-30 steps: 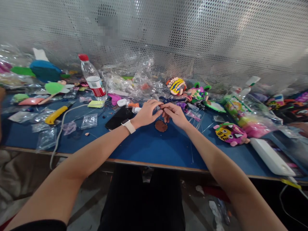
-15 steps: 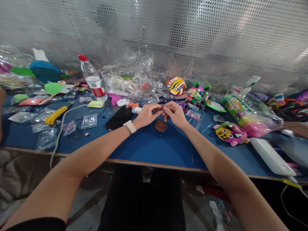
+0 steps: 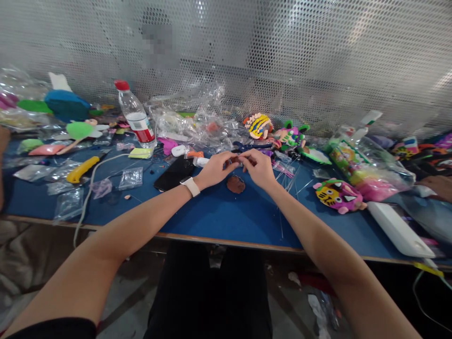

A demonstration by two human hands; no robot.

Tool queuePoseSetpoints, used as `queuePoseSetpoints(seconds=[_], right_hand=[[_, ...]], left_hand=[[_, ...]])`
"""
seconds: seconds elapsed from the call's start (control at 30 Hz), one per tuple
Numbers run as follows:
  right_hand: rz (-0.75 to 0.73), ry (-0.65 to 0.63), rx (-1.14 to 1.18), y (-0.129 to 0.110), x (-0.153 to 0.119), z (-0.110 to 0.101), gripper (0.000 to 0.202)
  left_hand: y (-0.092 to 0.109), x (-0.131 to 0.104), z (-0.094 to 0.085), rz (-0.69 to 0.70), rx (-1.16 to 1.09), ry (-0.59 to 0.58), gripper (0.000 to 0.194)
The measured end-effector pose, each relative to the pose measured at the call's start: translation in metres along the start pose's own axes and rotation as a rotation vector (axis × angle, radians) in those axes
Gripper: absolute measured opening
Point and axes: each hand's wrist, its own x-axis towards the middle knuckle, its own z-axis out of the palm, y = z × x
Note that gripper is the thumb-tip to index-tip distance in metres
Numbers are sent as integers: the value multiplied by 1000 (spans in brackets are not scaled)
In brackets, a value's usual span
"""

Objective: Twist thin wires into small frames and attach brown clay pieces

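My left hand (image 3: 219, 167) and my right hand (image 3: 259, 165) meet over the blue table, their fingertips pinched close together. Between them is a small bit of brownish stuff, mostly hidden by the fingers, so its kind is unclear. Just below the fingertips a flat round brown piece (image 3: 236, 184), clay-like in look, lies on the table. A dark phone (image 3: 175, 173) rests to the left, partly behind my left wrist, which wears a white-banded watch (image 3: 191, 186). Thin wire-like sticks (image 3: 288, 179) lie beside my right hand.
A bottle (image 3: 139, 121) with a red cap stands at the back left, near a yellow utility knife (image 3: 83, 170) and a white cable (image 3: 92, 181). To the right lie a colourful tiger-faced clay figure (image 3: 339, 195) and a white device (image 3: 399, 229). Another person's hand (image 3: 438, 187) shows at the right edge.
My right fingers have shifted slightly at the pinch, while both arms stay nearly in place. The other person's hand at the right edge has moved a little.
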Motion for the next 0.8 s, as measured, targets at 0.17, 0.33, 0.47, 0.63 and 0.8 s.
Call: queuePoseSetpoints(seconds=[0.17, 0.33, 0.47, 0.63, 0.8], right_hand=[[-10, -46, 66, -1, -2, -1, 34], [-43, -134, 78, -5, -3, -4, 31], [-51, -81, 60, 1, -2, -3, 24], [-91, 9, -68, 6, -2, -2, 28], [-166, 61, -151, 5, -2, -2, 26]], left_hand=[[-4, 1, -1, -1, 73, 31, 26], [-5, 1, -7, -15, 39, 56, 29], [-2, 0, -7, -20, 1, 13, 31], [6, -1, -6, 9, -74, -43, 37], [13, 0, -3, -37, -193, -45, 38]])
